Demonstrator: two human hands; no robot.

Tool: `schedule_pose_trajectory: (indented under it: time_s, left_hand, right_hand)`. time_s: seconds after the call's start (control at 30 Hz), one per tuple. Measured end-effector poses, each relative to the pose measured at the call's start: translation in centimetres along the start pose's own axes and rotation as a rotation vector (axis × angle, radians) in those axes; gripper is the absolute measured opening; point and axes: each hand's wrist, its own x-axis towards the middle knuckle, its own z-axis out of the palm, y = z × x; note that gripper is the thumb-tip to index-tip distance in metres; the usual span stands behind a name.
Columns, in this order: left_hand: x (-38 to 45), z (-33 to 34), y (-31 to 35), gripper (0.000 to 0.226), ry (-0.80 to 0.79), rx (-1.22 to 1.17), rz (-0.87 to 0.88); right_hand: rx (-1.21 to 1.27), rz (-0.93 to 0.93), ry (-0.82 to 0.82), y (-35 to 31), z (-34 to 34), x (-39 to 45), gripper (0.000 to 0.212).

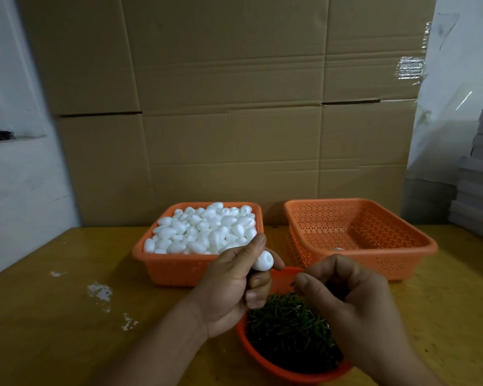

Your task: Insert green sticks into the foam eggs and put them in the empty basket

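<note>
My left hand (234, 282) grips one white foam egg (263, 261) between thumb and fingers, its end turned toward my right hand. My right hand (346, 296) pinches a short green stick (292, 284) at its fingertips, a little to the right of the egg. Both hands hover over an orange bowl (255, 355) heaped with green sticks (287, 330). Behind, on the left, an orange basket (176, 267) is full of white foam eggs (204, 229). The orange perforated basket (374, 263) on the right holds one white thing (338, 249) near its front wall.
All three containers stand on a yellowish wooden table (67, 316) with white flecks at the left. Stacked cardboard boxes (229, 107) form a wall right behind the baskets. Grey stacked boards (477, 176) stand at the far right.
</note>
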Motion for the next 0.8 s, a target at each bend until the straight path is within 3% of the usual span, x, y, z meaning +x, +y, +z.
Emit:
schedule_pose_trajectory:
  time_s: [0.3, 0.53, 0.8]
  left_hand:
    - [-0.1, 0.5, 0.0, 0.036, 0.002, -0.037, -0.024]
    - [-0.5, 1.0, 0.3, 0.035, 0.002, -0.035, -0.049]
    - [-0.6, 1.4, 0.4, 0.034, 0.021, -0.024, -0.056]
  right_hand:
    - [0.393, 0.144, -0.028, -1.0, 0.3, 0.2, 0.015]
    - [0.431, 0.167, -0.047, -1.2, 0.4, 0.1, 0.022]
    - [0.419, 0.132, -0.052, -1.1, 0.8, 0.1, 0.014]
